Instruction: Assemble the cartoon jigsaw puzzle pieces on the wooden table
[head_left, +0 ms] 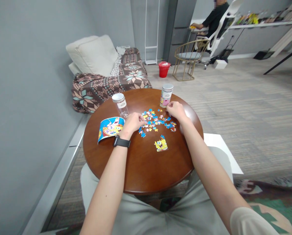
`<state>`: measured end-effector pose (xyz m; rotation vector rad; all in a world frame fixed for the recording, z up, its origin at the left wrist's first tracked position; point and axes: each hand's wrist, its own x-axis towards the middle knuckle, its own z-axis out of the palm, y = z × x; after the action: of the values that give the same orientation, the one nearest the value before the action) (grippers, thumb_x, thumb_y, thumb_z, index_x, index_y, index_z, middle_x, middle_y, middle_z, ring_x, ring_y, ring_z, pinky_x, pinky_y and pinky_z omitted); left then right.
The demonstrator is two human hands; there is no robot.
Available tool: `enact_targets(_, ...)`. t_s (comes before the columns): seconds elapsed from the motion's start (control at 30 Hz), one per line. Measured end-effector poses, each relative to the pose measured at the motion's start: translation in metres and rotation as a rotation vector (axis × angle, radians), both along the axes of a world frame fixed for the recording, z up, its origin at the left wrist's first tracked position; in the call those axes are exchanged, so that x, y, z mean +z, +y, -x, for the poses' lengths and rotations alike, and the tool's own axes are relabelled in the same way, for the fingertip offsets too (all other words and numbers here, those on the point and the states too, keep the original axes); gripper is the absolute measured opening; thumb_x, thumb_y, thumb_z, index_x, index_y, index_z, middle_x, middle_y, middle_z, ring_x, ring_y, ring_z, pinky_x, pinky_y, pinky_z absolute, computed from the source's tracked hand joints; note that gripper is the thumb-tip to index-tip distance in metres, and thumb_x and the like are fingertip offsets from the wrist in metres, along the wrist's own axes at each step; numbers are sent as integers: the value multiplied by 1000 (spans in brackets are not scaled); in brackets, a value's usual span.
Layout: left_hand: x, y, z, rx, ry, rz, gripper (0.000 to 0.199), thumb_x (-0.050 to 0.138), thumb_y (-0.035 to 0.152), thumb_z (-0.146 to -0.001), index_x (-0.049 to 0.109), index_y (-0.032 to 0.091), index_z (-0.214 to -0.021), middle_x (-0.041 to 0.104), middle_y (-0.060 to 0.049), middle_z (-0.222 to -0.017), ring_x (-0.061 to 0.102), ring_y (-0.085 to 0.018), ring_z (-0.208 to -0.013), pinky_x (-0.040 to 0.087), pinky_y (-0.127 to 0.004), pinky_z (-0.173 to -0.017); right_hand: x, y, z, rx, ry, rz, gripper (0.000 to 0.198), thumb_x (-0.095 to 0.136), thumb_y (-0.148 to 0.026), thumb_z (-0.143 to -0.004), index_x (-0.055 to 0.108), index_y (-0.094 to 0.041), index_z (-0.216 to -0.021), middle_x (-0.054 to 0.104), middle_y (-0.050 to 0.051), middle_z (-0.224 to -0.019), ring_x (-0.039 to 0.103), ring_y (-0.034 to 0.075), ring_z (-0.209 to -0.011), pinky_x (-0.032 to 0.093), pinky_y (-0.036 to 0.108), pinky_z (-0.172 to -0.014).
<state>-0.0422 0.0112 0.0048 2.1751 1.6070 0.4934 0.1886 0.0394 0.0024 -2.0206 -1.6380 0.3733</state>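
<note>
Loose jigsaw puzzle pieces (158, 122) in blue, yellow and pink lie spread over the middle of the round wooden table (141, 169). My left hand (134, 123) is at the left edge of the pieces, fingers bent together; whatever is between the fingertips is too small to make out. On the far right of the pieces, my right hand (176, 111) has its fingers pinched beside a picture jar (166, 96), and its fingertips are partly hidden. Nearer to me lies a small joined section of puzzle (161, 144) with a yellow cartoon face and a blue piece on top.
A clear jar (121, 105) with a white lid stands at the back left. A curled picture sheet (110, 127) lies left of my wrist. Beyond the table are a covered sofa (131, 73), a red bin (164, 69), a metal chair (188, 57) and a seated person (215, 19).
</note>
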Motion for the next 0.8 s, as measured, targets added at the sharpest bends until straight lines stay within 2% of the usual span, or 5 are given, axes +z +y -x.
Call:
enact_targets(0.2, -6, 2, 1, 79, 27, -60, 10, 68, 28, -76, 69, 18, -75, 69, -6, -81, 62, -19, -79, 47, -30, -76, 0, 0, 0, 2, 10, 15, 21, 50, -21, -80, 69, -17, -86, 72, 12, -94, 66, 25, -93, 48, 31, -84)
enact_targets(0.37, -6, 3, 2, 161, 72, -121, 10, 64, 26, -79, 67, 17, -81, 66, -8, -87, 61, -21, -86, 46, -32, -82, -1, 1, -1, 8, 4, 4, 22, 49, -21, -80, 69, -17, -87, 72, 12, -96, 66, 25, -94, 47, 32, -84)
enact_targets(0.57, -1, 3, 4, -44, 5, -40, 21, 74, 33, -70, 66, 17, -81, 65, -3, -79, 59, -17, -72, 43, -27, -67, -3, 2, -2, 2, 9, 6, 20, 50, -22, -79, 68, -17, -85, 72, 12, -94, 66, 25, -94, 47, 31, -84)
enact_targets(0.73, -3, 4, 3, -4, 24, -49, 5, 69, 22, -73, 67, 18, -76, 66, -3, -77, 59, -16, -71, 42, -27, -67, -3, 2, -2, -1, 27, 12, 19, 49, -22, -78, 67, -18, -83, 72, 12, -93, 65, 25, -93, 48, 32, -84)
enact_targets(0.8, -2, 4, 2, -8, 23, -63, 6, 69, 23, -74, 67, 18, -76, 66, -4, -77, 59, -16, -72, 42, -27, -68, -3, 3, -2, 5, 24, 4, 19, 49, -22, -78, 67, -18, -83, 72, 12, -93, 65, 25, -93, 48, 32, -84)
